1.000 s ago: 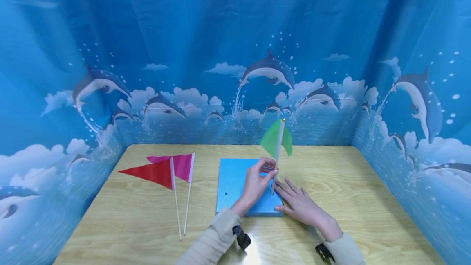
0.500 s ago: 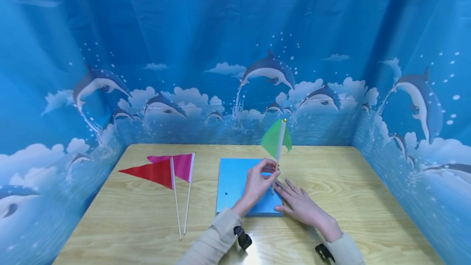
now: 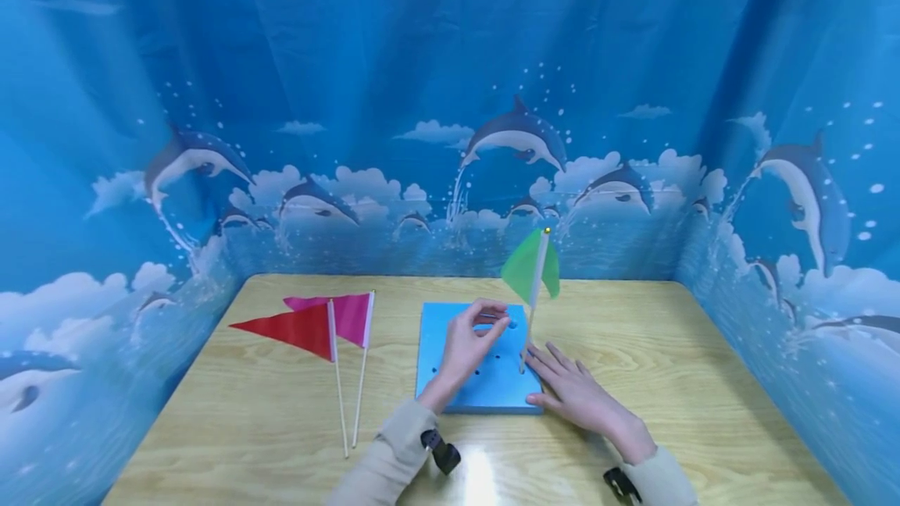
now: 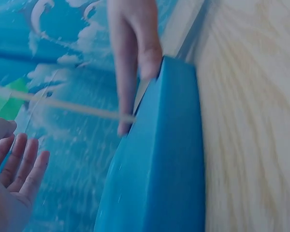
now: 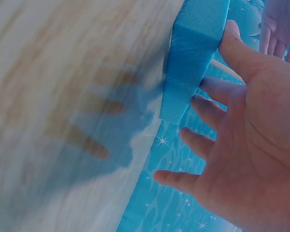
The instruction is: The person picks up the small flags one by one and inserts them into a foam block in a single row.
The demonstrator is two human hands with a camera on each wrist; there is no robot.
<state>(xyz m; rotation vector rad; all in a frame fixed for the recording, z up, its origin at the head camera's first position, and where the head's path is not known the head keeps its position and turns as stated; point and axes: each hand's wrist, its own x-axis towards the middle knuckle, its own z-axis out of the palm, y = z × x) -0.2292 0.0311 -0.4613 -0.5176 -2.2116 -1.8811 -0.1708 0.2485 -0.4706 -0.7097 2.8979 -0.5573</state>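
A green flag (image 3: 521, 269) stands, leaning slightly right, with the foot of its stick in the right side of a blue foam board (image 3: 492, 395) dotted with small holes. My left hand (image 3: 466, 343) hovers over the board, left of the stick, fingers loosely bent and holding nothing. In the left wrist view, the same hand (image 4: 14, 179) is apart from the stick (image 4: 77, 107). My right hand (image 3: 580, 398) lies with fingers spread against the board's right edge. Its thumb and fingertips touch the foam side (image 5: 188, 63) in the right wrist view.
Left of the board, a red flag (image 3: 298, 332) and a pink flag (image 3: 351, 317) lie on the wooden table (image 3: 619, 318), their sticks side by side. A blue dolphin-print curtain (image 3: 394, 100) encloses the table's back and sides.
My left hand has let go of the green flag's stick and moved left, uncovering holes in the board. The flag stays standing, and my right hand keeps its place.
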